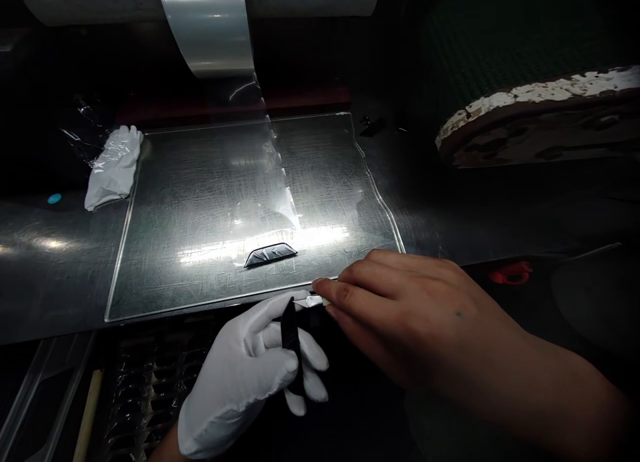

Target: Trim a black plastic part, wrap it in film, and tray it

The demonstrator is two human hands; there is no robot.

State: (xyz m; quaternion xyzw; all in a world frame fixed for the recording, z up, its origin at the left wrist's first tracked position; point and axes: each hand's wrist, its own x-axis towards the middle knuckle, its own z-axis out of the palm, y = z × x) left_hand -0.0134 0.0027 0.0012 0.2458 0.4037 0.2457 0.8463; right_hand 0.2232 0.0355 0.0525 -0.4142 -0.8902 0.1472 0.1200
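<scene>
Between both hands (310, 329), a black-handled blade (293, 339) at the glass sheet's (200, 202) edge.

No text, label, brand or number can be read anywhere here. The only mark is a small blue round sticker (55, 199) on the metal bench (45, 262) at about nine o'clock, just beside the spare white glove (114, 167), and whatever it may carry is too small to make out.

Film strip (270, 175) across open glass sheet (200, 202)
</scene>
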